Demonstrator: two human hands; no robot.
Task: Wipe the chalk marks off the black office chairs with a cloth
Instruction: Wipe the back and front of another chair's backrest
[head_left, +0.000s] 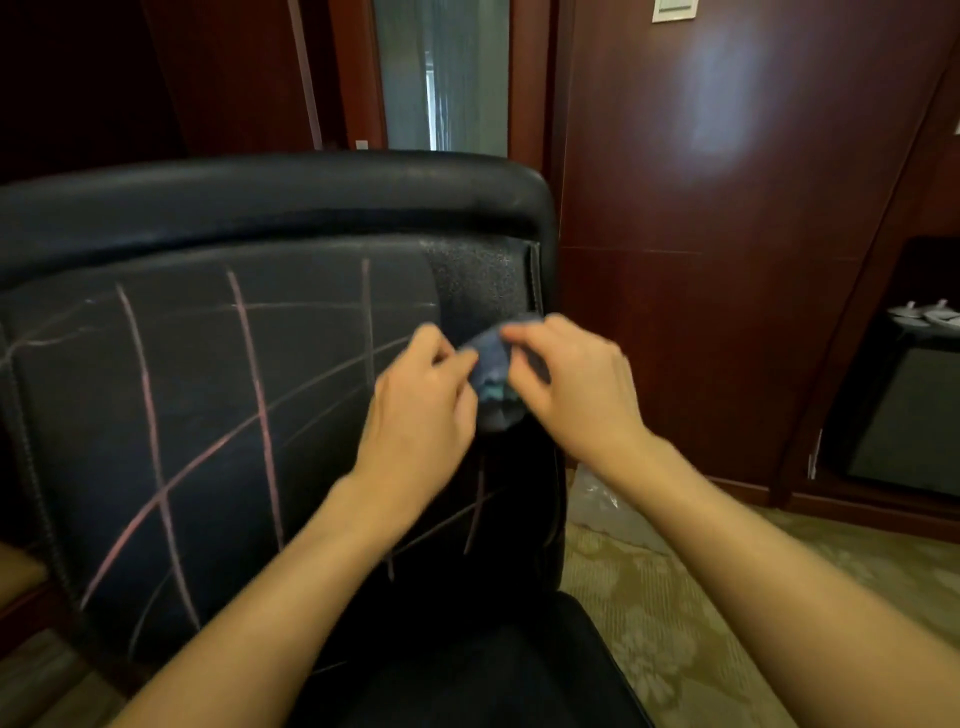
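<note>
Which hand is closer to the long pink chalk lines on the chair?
Left. The left hand is in front of the chalk lines on the chair back, while the right hand is out by the chair's right edge. Both pinch the cloth.

cloth (493, 376) between left hand (423, 395) and right hand (576, 384) | before chair backrest (208, 389), right part | chalk marks (254, 395) on backrest, left of hands
</note>
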